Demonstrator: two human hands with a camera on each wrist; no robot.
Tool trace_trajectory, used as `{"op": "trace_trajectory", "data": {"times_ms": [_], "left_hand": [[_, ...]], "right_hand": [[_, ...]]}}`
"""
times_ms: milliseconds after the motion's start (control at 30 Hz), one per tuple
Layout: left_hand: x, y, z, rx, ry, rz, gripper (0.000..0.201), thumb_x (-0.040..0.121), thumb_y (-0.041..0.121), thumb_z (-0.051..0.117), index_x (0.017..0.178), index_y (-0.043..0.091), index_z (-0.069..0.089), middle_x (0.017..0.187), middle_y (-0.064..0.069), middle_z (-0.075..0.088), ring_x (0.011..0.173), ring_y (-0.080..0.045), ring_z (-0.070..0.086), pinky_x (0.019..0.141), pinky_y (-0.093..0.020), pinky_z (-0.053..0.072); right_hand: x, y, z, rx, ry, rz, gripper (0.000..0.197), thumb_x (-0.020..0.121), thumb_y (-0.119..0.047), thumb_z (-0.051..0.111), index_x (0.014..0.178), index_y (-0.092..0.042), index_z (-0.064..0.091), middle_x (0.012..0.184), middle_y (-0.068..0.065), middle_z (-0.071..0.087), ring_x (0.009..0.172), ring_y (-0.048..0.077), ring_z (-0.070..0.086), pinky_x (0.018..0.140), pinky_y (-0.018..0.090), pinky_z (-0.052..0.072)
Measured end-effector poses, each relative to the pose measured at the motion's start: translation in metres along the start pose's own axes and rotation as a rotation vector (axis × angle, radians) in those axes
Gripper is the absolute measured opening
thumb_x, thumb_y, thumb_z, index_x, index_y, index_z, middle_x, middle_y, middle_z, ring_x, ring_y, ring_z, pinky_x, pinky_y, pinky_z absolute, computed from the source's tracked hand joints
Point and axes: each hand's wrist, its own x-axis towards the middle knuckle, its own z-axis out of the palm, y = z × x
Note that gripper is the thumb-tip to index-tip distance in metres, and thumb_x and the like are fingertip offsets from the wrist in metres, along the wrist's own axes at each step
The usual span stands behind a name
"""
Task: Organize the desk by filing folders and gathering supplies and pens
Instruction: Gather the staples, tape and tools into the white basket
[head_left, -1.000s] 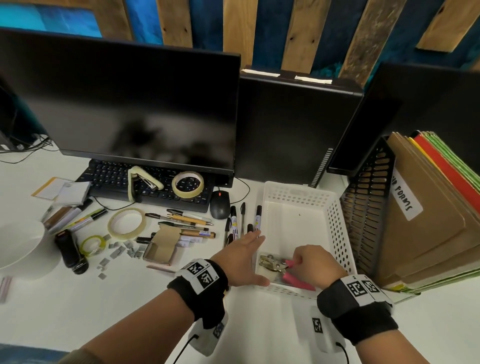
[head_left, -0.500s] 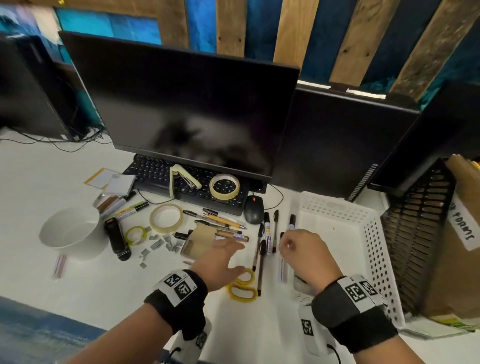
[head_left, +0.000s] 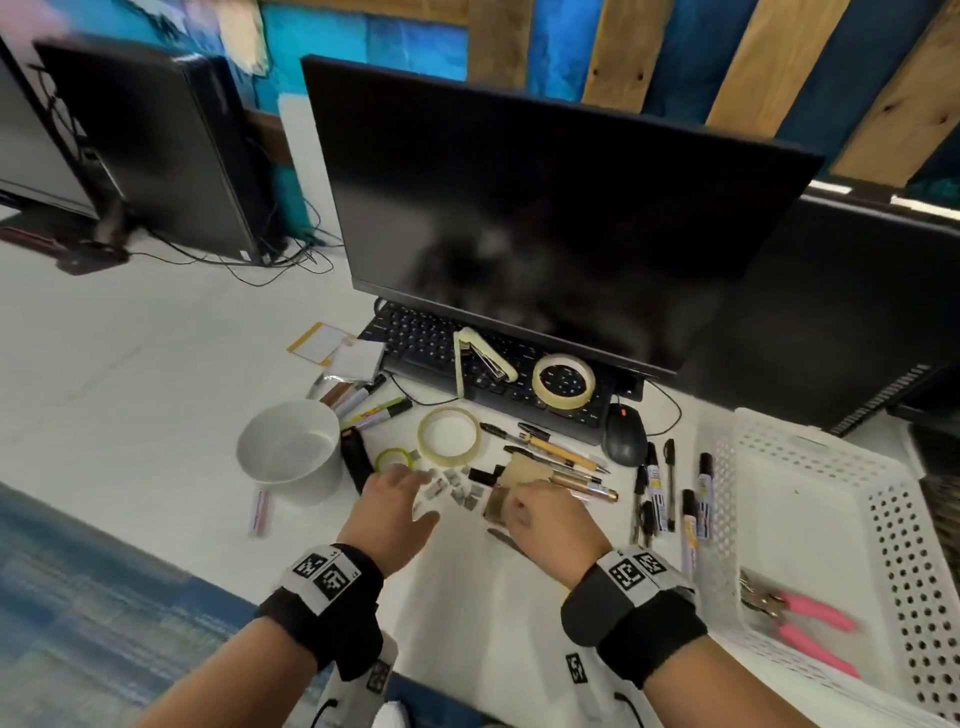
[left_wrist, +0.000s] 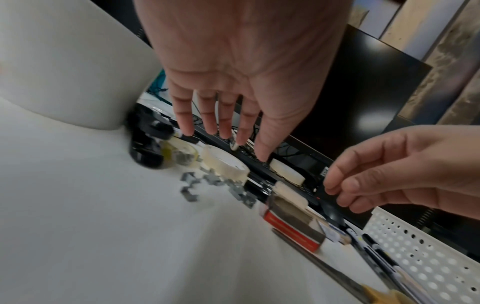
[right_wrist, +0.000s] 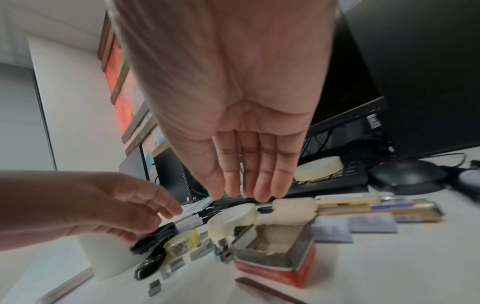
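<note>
Both hands hover, empty, low over the white desk. My left hand (head_left: 410, 493) (left_wrist: 223, 131) spreads straight fingers above scattered grey staple strips (head_left: 452, 486) (left_wrist: 192, 185). My right hand (head_left: 524, 512) (right_wrist: 249, 191), fingers straight and together, is just over an open red staple box (head_left: 511, 480) (right_wrist: 275, 253). Pens (head_left: 561, 457) and markers (head_left: 657, 488) lie to the right of the box. The white perforated basket (head_left: 883, 525) at the right holds a pink-handled punch (head_left: 800, 623).
A white cup (head_left: 288, 452) stands left of my left hand, with a black stapler (head_left: 356, 460) beside it. Tape rolls (head_left: 449, 434) lie near a keyboard (head_left: 415, 343) carrying a second stapler (head_left: 483, 358). A mouse (head_left: 626, 434) and monitor (head_left: 545, 208) are behind.
My right hand let go of the pink-handled punch, which now lies in the basket. Both hands moved left to the staples and staple box. The head view swung left.
</note>
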Motion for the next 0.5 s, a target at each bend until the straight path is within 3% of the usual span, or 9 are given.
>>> {"op": "trace_trajectory", "data": {"times_ms": [233, 400, 500], "left_hand": [[0.015, -0.045, -0.015, -0.007, 0.128, -0.025, 0.045, 0.084, 0.025, 0.064, 0.123, 0.004, 0.055, 0.112, -0.017, 0.052, 0.105, -0.037, 0.052, 0.095, -0.039, 0.042], [0.027, -0.053, -0.004, 0.101, 0.028, -0.015, 0.049, 0.094, 0.033, 0.044, 0.136, 0.010, 0.036, 0.139, -0.017, 0.031, 0.126, -0.033, 0.038, 0.109, -0.034, 0.030], [0.030, -0.061, -0.004, 0.155, 0.002, 0.027, 0.046, 0.095, 0.026, 0.038, 0.139, 0.011, 0.032, 0.146, -0.014, 0.026, 0.135, -0.029, 0.029, 0.113, -0.031, 0.022]], "right_hand": [[0.056, -0.036, 0.029, 0.010, 0.009, 0.037, 0.027, 0.089, -0.018, 0.049, 0.114, -0.015, 0.058, 0.116, 0.007, 0.057, 0.106, 0.025, 0.057, 0.084, 0.032, 0.045], [0.083, -0.052, 0.043, 0.002, -0.025, 0.081, 0.033, 0.091, -0.014, 0.046, 0.124, -0.010, 0.050, 0.129, 0.009, 0.049, 0.117, 0.027, 0.052, 0.091, 0.032, 0.044], [0.092, -0.055, 0.047, 0.003, -0.014, 0.098, 0.040, 0.092, -0.010, 0.045, 0.132, -0.009, 0.043, 0.140, 0.008, 0.041, 0.125, 0.025, 0.047, 0.100, 0.031, 0.040]]}}
